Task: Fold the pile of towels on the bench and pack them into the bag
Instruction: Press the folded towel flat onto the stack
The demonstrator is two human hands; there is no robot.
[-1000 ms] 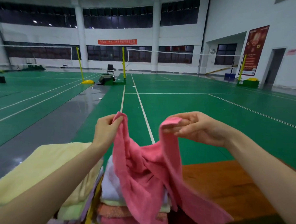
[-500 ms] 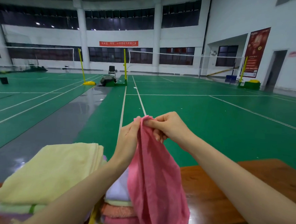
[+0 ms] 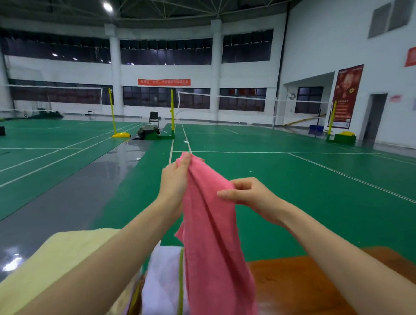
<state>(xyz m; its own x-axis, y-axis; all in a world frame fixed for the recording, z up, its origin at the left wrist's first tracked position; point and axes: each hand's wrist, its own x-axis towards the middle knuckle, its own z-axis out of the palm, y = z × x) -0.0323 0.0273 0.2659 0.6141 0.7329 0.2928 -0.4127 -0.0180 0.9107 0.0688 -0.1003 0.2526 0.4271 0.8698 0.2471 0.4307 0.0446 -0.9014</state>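
1. The green court floor [image 3: 297, 186], marked with white lines, fills the hall beyond the bench; a grey strip runs along its left part.
2. The wooden bench [image 3: 315, 295] crosses the bottom of the view, with its bare brown top showing towards the right end.
3. A pale yellow towel [image 3: 52, 264] lies folded on the left part of the bench, on top of a stack. The left forearm crosses in front of it.
4. The pink towel [image 3: 212, 242] hangs in the air above the middle of the bench. It is doubled lengthwise into a long narrow strip, and its lower end drops out of view at the bottom edge.
5. A white towel [image 3: 162, 282] with a green border sits on a second stack just beside the yellow one, partly behind the hanging pink towel.
6. The left hand [image 3: 174, 179] is raised highest, its fingers curled round the top corners of the pink towel, pinching them together.
7. The right hand [image 3: 250, 195] is lower, at the towel's right edge, and pinches the cloth between thumb and fingers.
8. A dark chair [image 3: 153, 118] stands far off beside a yellow net post [image 3: 172, 112].
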